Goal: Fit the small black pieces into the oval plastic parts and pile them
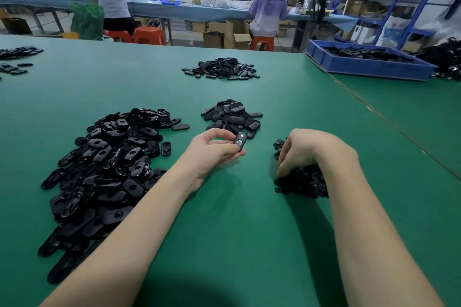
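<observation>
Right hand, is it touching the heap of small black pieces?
Touching. The head view shows the right hand with fingertips dug into the heap of small black pieces.

Both forearms bare from the frame's bottom edge up to the wrists, no sleeves, cuffs or gloves in view. Left hand (212,149) and right hand (309,149) carry no rings, watch, bands or tape; fingers (283,164) slim, nails short where they show. Relative to the green surface (249,232), both arms come in from its near edge, no cables or markings on them.
</observation>
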`<state>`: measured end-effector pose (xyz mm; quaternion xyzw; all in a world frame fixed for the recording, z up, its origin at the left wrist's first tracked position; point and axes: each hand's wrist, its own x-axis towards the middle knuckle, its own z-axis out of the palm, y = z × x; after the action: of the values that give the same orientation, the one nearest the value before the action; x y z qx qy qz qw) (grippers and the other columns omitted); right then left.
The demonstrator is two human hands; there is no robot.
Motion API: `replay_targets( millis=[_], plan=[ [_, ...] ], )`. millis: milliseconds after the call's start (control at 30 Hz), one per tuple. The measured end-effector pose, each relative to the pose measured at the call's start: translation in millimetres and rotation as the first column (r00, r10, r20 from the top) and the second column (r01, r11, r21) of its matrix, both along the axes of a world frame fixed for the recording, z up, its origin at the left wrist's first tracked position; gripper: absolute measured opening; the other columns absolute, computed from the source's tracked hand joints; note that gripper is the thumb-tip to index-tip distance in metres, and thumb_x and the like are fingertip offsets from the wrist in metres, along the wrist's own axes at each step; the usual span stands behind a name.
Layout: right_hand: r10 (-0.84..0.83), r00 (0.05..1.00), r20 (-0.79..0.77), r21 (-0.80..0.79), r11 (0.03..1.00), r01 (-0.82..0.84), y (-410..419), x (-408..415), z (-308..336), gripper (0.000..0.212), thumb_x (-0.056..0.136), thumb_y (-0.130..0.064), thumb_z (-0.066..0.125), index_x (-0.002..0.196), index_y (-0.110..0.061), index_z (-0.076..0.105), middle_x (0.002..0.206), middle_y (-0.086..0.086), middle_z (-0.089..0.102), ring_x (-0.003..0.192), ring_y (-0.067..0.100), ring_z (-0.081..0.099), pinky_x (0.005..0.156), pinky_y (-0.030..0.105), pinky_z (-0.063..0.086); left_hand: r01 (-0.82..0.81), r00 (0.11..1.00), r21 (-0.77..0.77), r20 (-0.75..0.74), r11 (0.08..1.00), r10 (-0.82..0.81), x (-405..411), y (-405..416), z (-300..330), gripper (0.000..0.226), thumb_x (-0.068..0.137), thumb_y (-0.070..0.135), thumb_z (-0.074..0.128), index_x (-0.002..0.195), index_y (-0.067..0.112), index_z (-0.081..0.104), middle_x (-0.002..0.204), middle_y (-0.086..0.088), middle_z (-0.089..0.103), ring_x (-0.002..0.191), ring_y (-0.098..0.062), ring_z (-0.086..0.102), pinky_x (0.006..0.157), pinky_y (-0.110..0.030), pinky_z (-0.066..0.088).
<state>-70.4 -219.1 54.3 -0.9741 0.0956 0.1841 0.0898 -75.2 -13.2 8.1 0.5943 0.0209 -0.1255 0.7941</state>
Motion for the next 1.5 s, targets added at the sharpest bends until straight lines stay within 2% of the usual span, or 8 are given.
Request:
replay_targets(
  millis=[267,400,600,933,1067,1167,1300,1500],
  plan=[
    [0.089,0.985,0.145,0.2,0.973,-0.117,-4,1,2,0.01,0.072,-0.035,0.084,0.075,-0.031,0.076,0.089,-0.009,0.077,0.089,0.014,0.07,0.09,0.035,0.057,0.044,0.998,0.111,0.037,0.993,-0.048,1,-1,-3,0.032,0.093,-0.009,0.058,0.116,0.01,0.068,0.092,-0.009,0.059,0.092,-0.026,0.072,0.085,-0.028,0.06],
    [0.07,0.974,0.215,0.466,0.869,-0.165,0,-1,2,0.013,0.08,-0.033,0.084,0.085,-0.024,0.075,0.072,-0.008,0.071,0.057,0.009,0.053,0.059,0.021,0.043,0.031,0.997,0.23,0.068,0.973,-0.048,2,0,-3,0.03,0.095,-0.003,0.058,0.111,0.018,0.07,0.09,-0.006,0.057,0.09,-0.022,0.065,0.088,-0.028,0.058],
    [0.022,0.983,0.183,0.721,0.677,-0.15,3,-1,-2,0.014,0.084,-0.024,0.081,0.095,-0.019,0.075,0.098,0.003,0.08,0.058,0.01,0.048,0.057,0.021,0.04,-0.007,0.997,0.165,0.077,0.986,-0.006,3,1,-4,0.018,0.093,0.0,0.064,0.098,0.016,0.058,0.089,-0.01,0.068,0.08,-0.018,0.069,0.073,-0.024,0.06],
    [-0.008,0.984,0.178,0.791,0.596,-0.138,6,0,-7,0.005,0.086,-0.021,0.079,0.088,-0.023,0.075,0.098,-0.001,0.08,0.059,0.009,0.05,0.053,0.02,0.035,-0.052,0.992,0.019,0.115,0.998,0.049,1,-3,0,0.016,0.096,-0.001,0.057,0.099,0.008,0.071,0.085,-0.009,0.077,0.083,-0.025,0.076,0.072,-0.019,0.059],
    [-0.062,0.972,0.229,0.771,0.621,-0.142,8,2,-7,0.012,0.088,-0.021,0.077,0.08,-0.03,0.077,0.077,-0.012,0.066,0.054,0.004,0.045,0.047,0.012,0.034,-0.059,0.992,0.073,0.117,0.996,0.05,1,-3,0,0.015,0.098,0.009,0.059,0.099,0.011,0.074,0.098,-0.012,0.077,0.085,-0.025,0.076,0.071,-0.023,0.06],
    [-0.033,0.973,0.228,0.772,0.615,-0.16,10,2,-7,0.014,0.092,-0.019,0.072,0.09,-0.03,0.079,0.08,-0.011,0.066,0.049,0.004,0.041,0.048,0.014,0.032,-0.084,0.988,0.132,0.137,0.988,0.065,2,-1,-3,0.013,0.096,0.012,0.064,0.097,0.017,0.076,0.096,-0.007,0.078,0.082,-0.015,0.073,0.068,-0.019,0.057],
    [-0.062,0.968,0.245,0.785,0.598,-0.161,15,3,-7,0.007,0.089,-0.016,0.072,0.089,-0.022,0.076,0.091,-0.005,0.078,0.049,0.009,0.046,0.051,0.023,0.03,-0.118,0.981,0.084,0.165,0.989,0.103,4,1,-4,0.016,0.094,0.003,0.064,0.097,0.015,0.075,0.084,-0.006,0.077,0.074,-0.01,0.072,0.069,-0.016,0.056],
    [-0.109,0.961,0.255,0.809,0.569,-0.149,22,6,-11,0.009,0.087,-0.015,0.076,0.081,-0.022,0.074,0.081,-0.007,0.076,0.05,0.009,0.052,0.042,0.016,0.029,-0.085,0.984,-0.004,0.155,0.996,0.084,3,1,-3,0.016,0.091,-0.006,0.064,0.095,0.007,0.072,0.087,-0.012,0.078,0.083,-0.018,0.076,0.071,-0.017,0.057]
  ],
)
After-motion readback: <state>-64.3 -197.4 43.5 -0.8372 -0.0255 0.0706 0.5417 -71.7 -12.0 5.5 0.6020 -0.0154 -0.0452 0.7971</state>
